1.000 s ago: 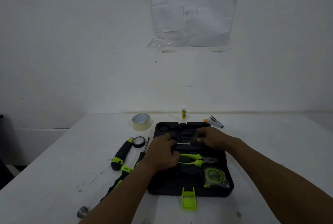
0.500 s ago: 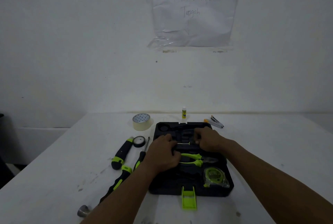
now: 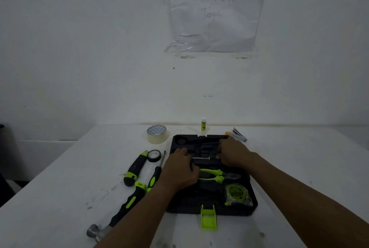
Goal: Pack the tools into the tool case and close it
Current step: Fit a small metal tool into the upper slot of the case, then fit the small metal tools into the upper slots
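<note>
The black tool case [image 3: 175, 142] lies open on the white table, its green latch [image 3: 208, 217] hanging over the near edge. Green-handled pliers [image 3: 214, 175] and a green tape measure [image 3: 236, 193] sit in its tray. A small screwdriver [image 3: 200, 158] with a thin metal shaft lies across the tray's middle. My left hand [image 3: 181, 170] rests curled over the shaft's left end. My right hand [image 3: 232, 153] is closed over its handle end. Left of the case lie a black-green handled tool [image 3: 134, 168], a screwdriver [image 3: 156, 174], a hammer [image 3: 121, 209] and black tape [image 3: 154, 155].
A roll of masking tape [image 3: 157, 134], a glue stick [image 3: 203, 124] and some pens [image 3: 237, 134] lie behind the case near the wall. A paper sheet [image 3: 214, 16] is taped to the wall above.
Both hands have stayed over the small screwdriver in the tray; the right hand has shifted slightly toward the far side of the case. The other tools have not moved.
</note>
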